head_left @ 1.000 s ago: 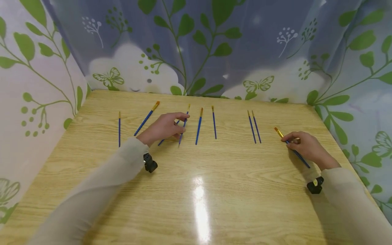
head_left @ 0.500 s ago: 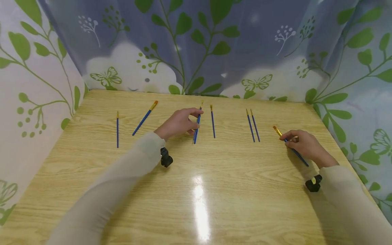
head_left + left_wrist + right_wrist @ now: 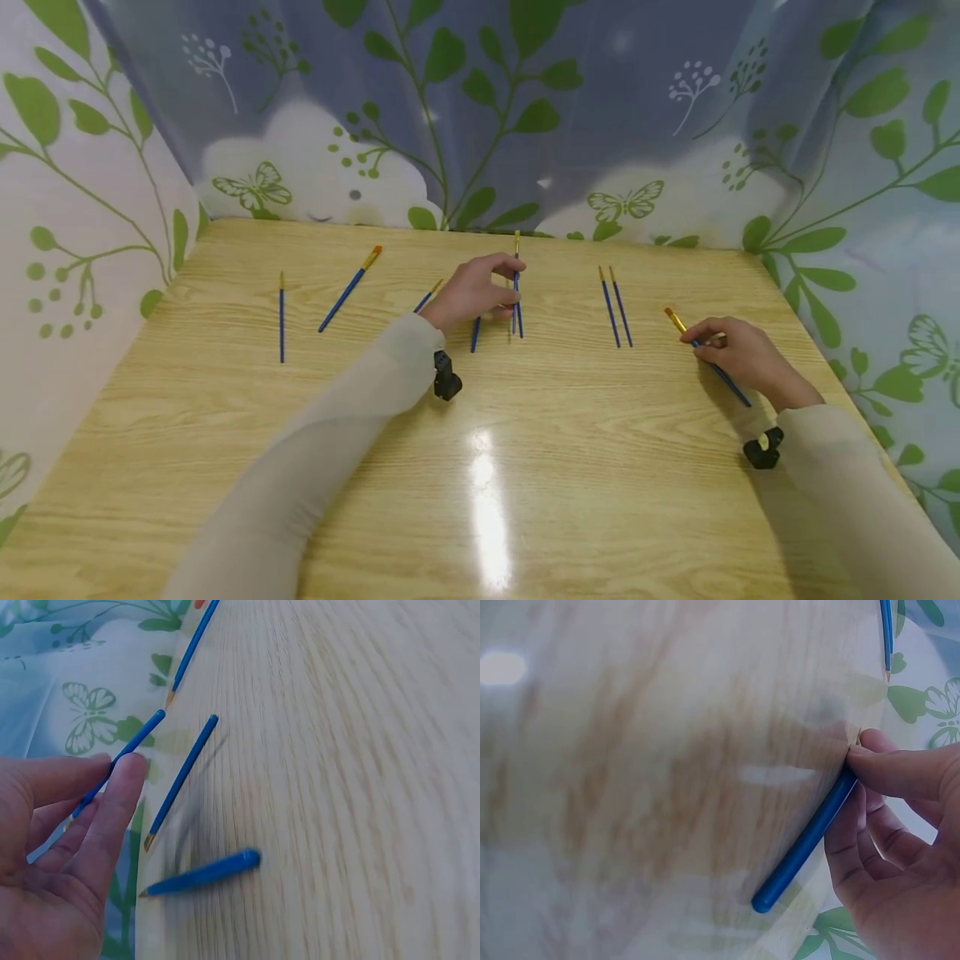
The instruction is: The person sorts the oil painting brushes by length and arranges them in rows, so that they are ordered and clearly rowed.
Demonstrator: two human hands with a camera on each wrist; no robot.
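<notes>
My left hand (image 3: 474, 290) pinches a thin blue paintbrush (image 3: 141, 733) above the table, its bristle end towards the back curtain. Below it lies another slim paintbrush (image 3: 184, 780), and a thicker paintbrush (image 3: 202, 874) is close by, partly covered by the hand in the head view. At the right, my right hand (image 3: 742, 357) holds a wide paintbrush (image 3: 806, 840) between thumb and fingers. Its gold ferrule and orange-brown bristles (image 3: 672, 317) point to the back left.
Two thin paintbrushes (image 3: 609, 307) lie side by side between the hands. Left of the left hand are a thin paintbrush (image 3: 282, 325), a wide paintbrush (image 3: 348, 288) and a partly hidden paintbrush (image 3: 427, 297). A patterned curtain (image 3: 300, 158) borders the wooden table (image 3: 600, 467).
My left hand has carried the thin paintbrush rightward, passing over the thicker paintbrush to the slim one beyond it. The right hand keeps its hold with hardly any movement.
</notes>
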